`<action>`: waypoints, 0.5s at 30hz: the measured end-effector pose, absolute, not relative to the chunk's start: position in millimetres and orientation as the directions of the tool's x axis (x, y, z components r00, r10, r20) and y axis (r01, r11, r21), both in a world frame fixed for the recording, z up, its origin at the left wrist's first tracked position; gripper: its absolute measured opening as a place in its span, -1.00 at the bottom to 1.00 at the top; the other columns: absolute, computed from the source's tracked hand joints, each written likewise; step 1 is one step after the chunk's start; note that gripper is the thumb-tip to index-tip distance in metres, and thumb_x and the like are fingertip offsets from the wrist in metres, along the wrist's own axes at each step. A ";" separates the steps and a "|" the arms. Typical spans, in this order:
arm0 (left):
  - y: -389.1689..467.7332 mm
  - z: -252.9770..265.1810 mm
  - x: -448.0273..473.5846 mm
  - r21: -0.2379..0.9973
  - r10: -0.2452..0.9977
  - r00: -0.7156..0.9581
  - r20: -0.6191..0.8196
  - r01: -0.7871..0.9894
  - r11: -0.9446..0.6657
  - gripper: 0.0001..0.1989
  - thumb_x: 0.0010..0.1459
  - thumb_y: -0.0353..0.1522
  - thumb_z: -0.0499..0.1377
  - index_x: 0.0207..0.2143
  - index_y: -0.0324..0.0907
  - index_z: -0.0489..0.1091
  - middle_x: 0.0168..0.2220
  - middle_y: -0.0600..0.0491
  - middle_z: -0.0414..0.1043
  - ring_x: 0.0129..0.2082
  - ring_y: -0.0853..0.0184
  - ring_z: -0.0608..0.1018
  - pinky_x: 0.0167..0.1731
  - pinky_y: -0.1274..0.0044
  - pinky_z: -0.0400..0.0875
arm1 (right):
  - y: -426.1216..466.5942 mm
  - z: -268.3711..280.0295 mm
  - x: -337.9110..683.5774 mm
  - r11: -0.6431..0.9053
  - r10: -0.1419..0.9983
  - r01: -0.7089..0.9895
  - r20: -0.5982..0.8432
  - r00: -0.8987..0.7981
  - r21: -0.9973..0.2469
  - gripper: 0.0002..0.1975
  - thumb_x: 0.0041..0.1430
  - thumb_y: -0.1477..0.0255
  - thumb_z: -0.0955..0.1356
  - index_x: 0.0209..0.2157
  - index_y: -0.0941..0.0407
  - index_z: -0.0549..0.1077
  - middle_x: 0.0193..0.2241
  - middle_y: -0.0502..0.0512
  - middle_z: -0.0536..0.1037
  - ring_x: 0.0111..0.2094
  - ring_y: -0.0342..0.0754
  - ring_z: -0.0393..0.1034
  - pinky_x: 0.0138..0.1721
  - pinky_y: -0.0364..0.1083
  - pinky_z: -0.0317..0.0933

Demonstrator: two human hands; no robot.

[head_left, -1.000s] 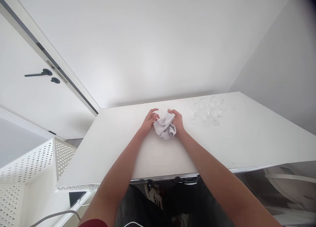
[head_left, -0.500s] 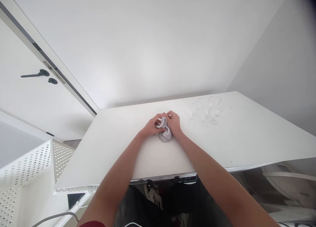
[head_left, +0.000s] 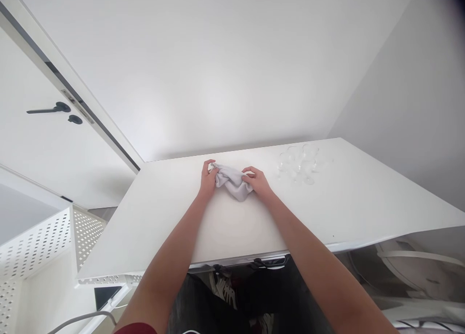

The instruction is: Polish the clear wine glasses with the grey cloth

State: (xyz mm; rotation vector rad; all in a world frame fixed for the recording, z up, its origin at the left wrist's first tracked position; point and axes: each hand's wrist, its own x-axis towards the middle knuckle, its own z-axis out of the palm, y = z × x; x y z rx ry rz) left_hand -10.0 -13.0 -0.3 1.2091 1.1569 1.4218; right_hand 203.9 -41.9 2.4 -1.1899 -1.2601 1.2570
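Note:
A light grey cloth [head_left: 232, 181] is stretched, loosely crumpled, between my two hands above the white tabletop [head_left: 163, 218]. My left hand [head_left: 209, 175] pinches its left end between thumb and fingers. At the other end, my right hand [head_left: 256, 180] grips the cloth's right edge, thumb underneath. The middle of the cloth sags in folds toward me. Several clear stemmed glasses [head_left: 300, 167] are grouped to the right of my right hand; their outlines are faint.
A white wall [head_left: 218, 72] rises behind the table. At left are a door with a black handle [head_left: 54, 108] and a white perforated panel [head_left: 87, 232]. A pale chair [head_left: 417, 271] stands by the table's front right edge.
The cloth, bunched up between my close hands before, is now drawn out sideways. My left hand has moved left, away from my right hand. The view has shifted slightly.

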 end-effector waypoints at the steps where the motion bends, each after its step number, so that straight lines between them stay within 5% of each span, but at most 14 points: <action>1: -12.6 -1.0 -10.6 0.990 0.987 -0.110 0.121 -0.056 -0.128 -0.62 0.14 -0.30 0.20 0.03 0.02 0.34 -0.43 0.16 0.21 -0.47 0.41 0.35 -0.44 0.61 0.29 | -45.6 2.2 205.9 -0.019 0.999 0.033 -0.020 -0.043 -0.999 -0.72 -0.05 0.30 0.42 -0.24 0.04 0.45 -0.48 -0.04 0.54 -0.47 -0.07 0.35 -0.40 -0.11 0.21; 8: -14.8 1.0 -7.4 0.983 0.982 -0.108 0.152 0.120 -0.139 -0.70 0.13 -0.25 0.22 -0.06 -0.01 0.41 -0.35 0.11 0.29 -0.40 0.39 0.36 -0.39 0.60 0.32 | -91.6 -2.0 226.8 -0.060 0.992 0.228 -0.033 0.120 -0.972 -0.74 0.01 0.18 0.46 -0.33 0.01 0.45 -0.45 0.00 0.60 -0.50 -0.02 0.41 -0.52 -0.10 0.20; 12: -22.4 8.2 -5.1 0.976 0.987 0.086 0.137 0.159 -0.150 -0.72 0.10 -0.24 0.25 -0.12 -0.07 0.45 -0.47 0.14 0.27 -0.49 0.40 0.32 -0.47 0.60 0.26 | -124.2 1.0 242.8 -0.115 0.988 0.319 -0.075 0.136 -0.941 -0.77 0.02 0.17 0.45 -0.42 0.01 0.44 -0.45 0.02 0.60 -0.64 -0.05 0.33 -0.62 -0.06 0.17; 15: -28.5 16.3 -6.3 0.992 0.937 0.350 0.009 0.116 -0.053 -0.73 0.09 -0.19 0.25 -0.20 -0.14 0.48 -0.51 0.13 0.32 -0.56 0.41 0.35 -0.54 0.58 0.22 | -140.2 11.2 261.3 -0.025 0.990 0.490 0.046 0.132 -0.871 -0.82 0.07 0.19 0.42 -0.45 0.00 0.46 -0.40 0.04 0.62 -0.56 0.01 0.42 -0.49 0.00 0.30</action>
